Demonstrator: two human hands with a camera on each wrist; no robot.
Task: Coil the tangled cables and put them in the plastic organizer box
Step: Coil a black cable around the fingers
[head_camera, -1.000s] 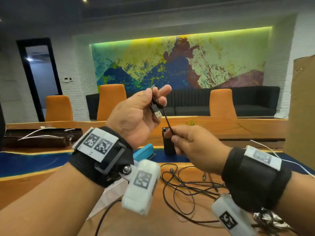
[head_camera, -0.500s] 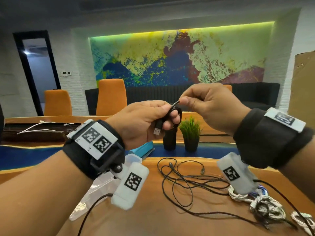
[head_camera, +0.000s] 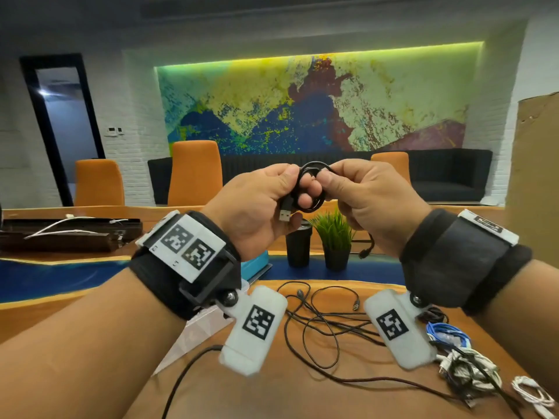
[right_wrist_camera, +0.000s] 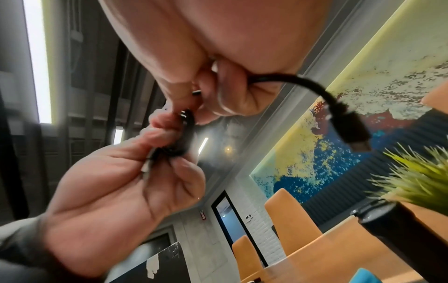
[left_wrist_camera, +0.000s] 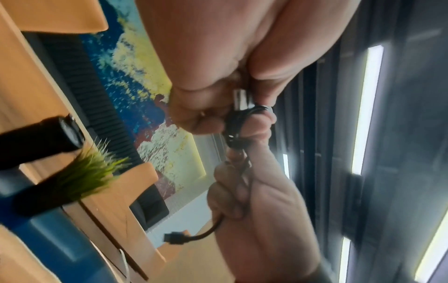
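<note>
Raised at chest height above a wooden table [head_camera: 357, 397], both hands closed together on a small coil of black cable [head_camera: 311, 189]: left hand [head_camera: 257, 207] with fingers curled through the loops and thumb pressed on top, right hand [head_camera: 366, 201] pinching the coil's right edge between thumb and forefinger. Silver USB plug [head_camera: 285, 213] dangling from the coil just under the left fingers; the cable's other end, a small dark plug [head_camera: 364, 254], hanging below the right palm, seen in the right wrist view curving out from the curled fingers [right_wrist_camera: 232, 92]. Wrists level, knuckles facing the camera, black bands with square black-and-white code markers on both; no readable writing or brand on the markers or cable. Below on the table, a loose tangle of thin black cables [head_camera: 320, 325], a knot of white and blue cables [head_camera: 459, 355] at the right, and a corner of a clear plastic box [head_camera: 193, 331] under the left wrist, mostly hidden. Farther back, a black cup [head_camera: 298, 246] beside a small potted plant [head_camera: 334, 237], orange chairs [head_camera: 193, 173] and a bright abstract mural [head_camera: 311, 104].
</note>
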